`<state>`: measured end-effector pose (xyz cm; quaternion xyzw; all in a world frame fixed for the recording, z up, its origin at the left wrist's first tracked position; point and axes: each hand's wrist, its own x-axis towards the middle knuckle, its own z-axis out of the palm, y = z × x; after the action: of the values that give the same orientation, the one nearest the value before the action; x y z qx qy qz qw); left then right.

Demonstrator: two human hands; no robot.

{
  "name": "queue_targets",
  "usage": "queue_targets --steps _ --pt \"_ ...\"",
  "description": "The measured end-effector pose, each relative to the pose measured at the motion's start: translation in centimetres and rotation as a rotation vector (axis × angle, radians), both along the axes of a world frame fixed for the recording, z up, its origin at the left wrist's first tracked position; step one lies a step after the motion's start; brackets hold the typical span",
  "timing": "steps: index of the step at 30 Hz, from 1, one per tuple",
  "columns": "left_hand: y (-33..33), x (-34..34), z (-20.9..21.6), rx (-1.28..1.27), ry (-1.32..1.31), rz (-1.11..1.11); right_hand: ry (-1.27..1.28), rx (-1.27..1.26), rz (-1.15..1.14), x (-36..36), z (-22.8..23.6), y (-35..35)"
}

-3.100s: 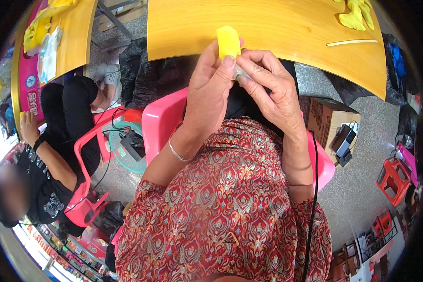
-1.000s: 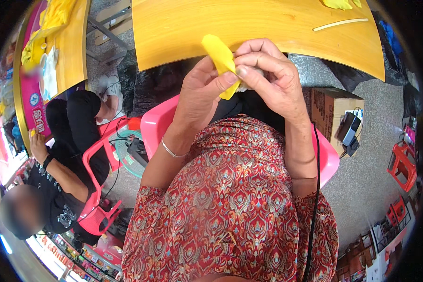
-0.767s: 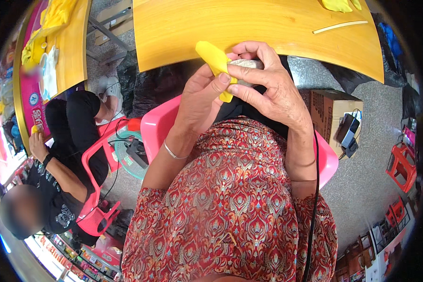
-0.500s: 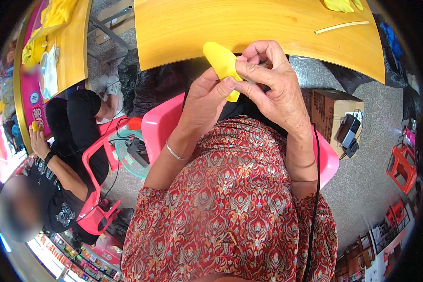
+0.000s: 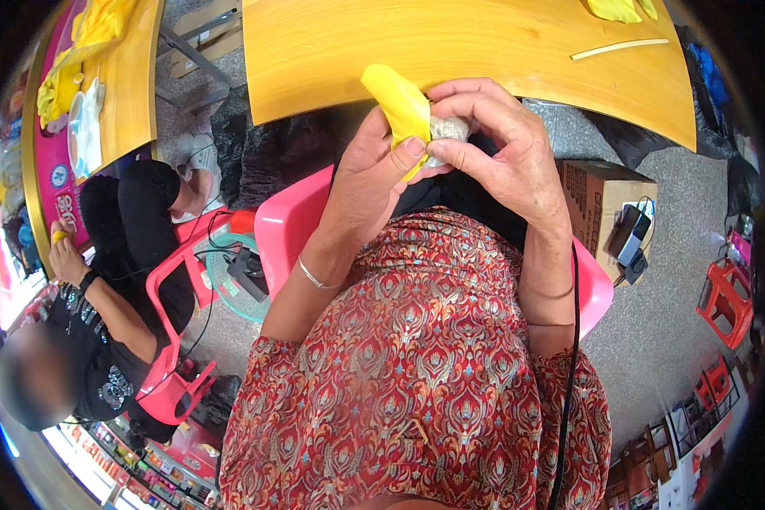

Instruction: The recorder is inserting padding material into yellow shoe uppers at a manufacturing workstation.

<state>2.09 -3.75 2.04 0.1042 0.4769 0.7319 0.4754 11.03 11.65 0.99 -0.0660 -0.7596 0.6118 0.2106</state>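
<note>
My left hand [image 5: 367,166] pinches a bright yellow, flat, soft piece [image 5: 402,104] between thumb and fingers, just off the table's near edge. Its rounded end points up and to the left. Curled round a pale, greyish-white crinkled lump [image 5: 449,129], my right hand [image 5: 512,149] presses it with the thumb against the yellow piece's right side. Whether part of the lump lies inside the yellow piece cannot be made out. Both hands are close together above my lap.
A yellow wooden table [image 5: 357,51] lies ahead, bearing a thin pale strip [image 5: 619,49] and yellow pieces [image 5: 614,8]. To the right stands a cardboard box [image 5: 599,200] with a black device. At left, a person [image 5: 110,331] sits by a second table.
My right fingers have lifted and spread round the pale lump, which now shows beside the yellow piece. The yellow piece has tilted slightly and shifted a little up and left.
</note>
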Motion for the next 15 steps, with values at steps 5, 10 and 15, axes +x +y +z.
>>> queue_targets --steps 5,10,15 --pt "-0.2 -0.3 -0.3 0.014 -0.075 -0.053 0.086 -0.098 0.155 -0.2 -1.2 0.3" --pt "0.0 -0.7 -1.3 0.050 -0.162 -0.012 0.139 0.190 0.097 -0.2 -0.7 0.4" --pt "0.2 -0.6 -0.4 0.233 -0.178 -0.017 0.028 0.026 -0.024 0.4 1.0 0.9"
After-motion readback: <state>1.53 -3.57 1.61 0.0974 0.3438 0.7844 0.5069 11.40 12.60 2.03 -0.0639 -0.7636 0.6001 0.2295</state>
